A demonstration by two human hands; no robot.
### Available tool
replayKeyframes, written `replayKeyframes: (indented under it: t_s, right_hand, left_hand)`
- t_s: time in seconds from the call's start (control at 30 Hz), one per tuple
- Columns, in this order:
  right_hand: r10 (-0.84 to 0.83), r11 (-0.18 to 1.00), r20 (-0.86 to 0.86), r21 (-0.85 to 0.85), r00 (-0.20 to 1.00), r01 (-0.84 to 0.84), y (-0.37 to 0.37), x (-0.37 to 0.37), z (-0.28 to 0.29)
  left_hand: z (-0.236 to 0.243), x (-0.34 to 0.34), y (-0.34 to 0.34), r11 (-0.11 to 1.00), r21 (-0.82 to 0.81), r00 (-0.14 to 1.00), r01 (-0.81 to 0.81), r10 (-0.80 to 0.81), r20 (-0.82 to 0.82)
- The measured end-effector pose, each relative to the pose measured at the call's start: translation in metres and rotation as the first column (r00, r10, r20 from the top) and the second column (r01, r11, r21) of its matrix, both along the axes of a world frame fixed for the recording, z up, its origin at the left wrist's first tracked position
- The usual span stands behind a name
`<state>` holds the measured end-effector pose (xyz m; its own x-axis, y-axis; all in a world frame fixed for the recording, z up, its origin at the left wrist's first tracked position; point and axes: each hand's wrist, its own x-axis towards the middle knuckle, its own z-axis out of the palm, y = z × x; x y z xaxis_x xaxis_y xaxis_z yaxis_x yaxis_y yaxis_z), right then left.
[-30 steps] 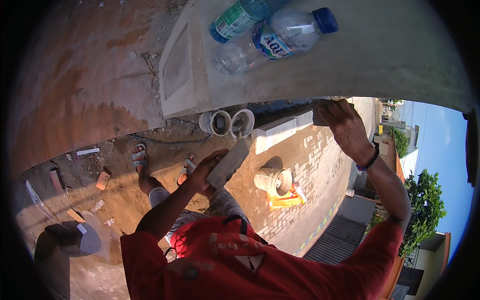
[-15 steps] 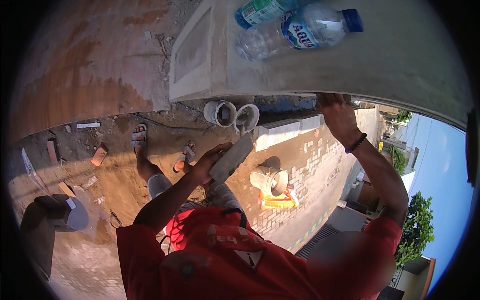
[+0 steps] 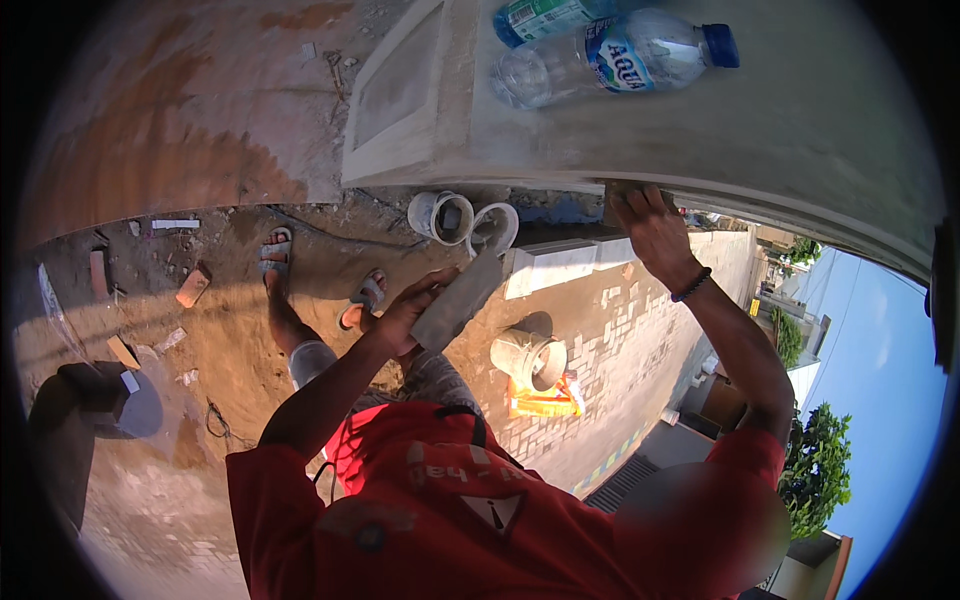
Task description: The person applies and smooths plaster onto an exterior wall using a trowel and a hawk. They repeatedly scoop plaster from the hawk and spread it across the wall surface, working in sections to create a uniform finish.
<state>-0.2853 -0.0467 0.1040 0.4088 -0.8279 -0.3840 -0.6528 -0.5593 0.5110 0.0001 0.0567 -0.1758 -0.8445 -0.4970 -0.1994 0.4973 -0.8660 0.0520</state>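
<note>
My left hand (image 3: 412, 305) grips a grey, cement-smeared rectangular board (image 3: 460, 300), held out tilted in front of my body. My right hand (image 3: 652, 235), with a dark beaded bracelet at the wrist, reaches up to the lower edge of a smooth grey plastered wall (image 3: 800, 130). Its fingers are bent over a small brownish flat piece (image 3: 614, 203) pressed against that edge; most of the piece is hidden. A clear plastic bottle with a blue cap (image 3: 650, 50) lies on the plastered surface beside a teal bottle (image 3: 545, 18).
Two whitish buckets (image 3: 440, 217) (image 3: 492, 230) stand beyond the board, near pale blocks (image 3: 550, 265). Another bucket (image 3: 528, 358) sits by an orange bag (image 3: 545, 398) on the paving. Brick pieces (image 3: 194, 285) and scraps litter the sandy ground around sandalled feet (image 3: 275, 250).
My right hand has slid left along the wall's lower edge, and the brownish piece now shows beside its fingers. My left hand still holds the board in nearly the same place.
</note>
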Motion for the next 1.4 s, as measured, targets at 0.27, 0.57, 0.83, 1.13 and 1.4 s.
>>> replayKeyframes:
  t_s: [0.27,0.57,0.83,1.13,1.4]
  right_hand:
    - [0.052,0.998,0.017,-0.036,0.998,-0.052,-0.010,-0.012,-0.040]
    - [-0.077,0.997,-0.159,-0.041,0.984,0.072,-0.012,-0.003,0.016]
    - [-0.102,0.990,-0.135,-0.113,0.986,0.087,-0.013,0.030,0.158]
    - [-0.035,0.999,0.064,0.004,0.997,0.035,0.002,0.013,0.035]
    - [0.054,0.992,0.039,-0.117,0.998,-0.049,-0.006,-0.017,-0.040]
  left_hand:
    - [0.007,0.007,0.002,0.999,-0.036,0.994,0.001,0.003,0.111]
    - [0.006,-0.001,0.000,1.000,0.014,0.999,-0.025,0.026,-0.046]
    - [0.027,-0.011,-0.016,0.996,0.056,0.998,0.063,-0.064,0.017]
    - [0.027,0.000,-0.025,0.998,0.051,0.999,0.042,-0.042,0.001]
    - [0.029,0.019,-0.020,0.996,0.088,0.994,0.017,-0.027,0.108]
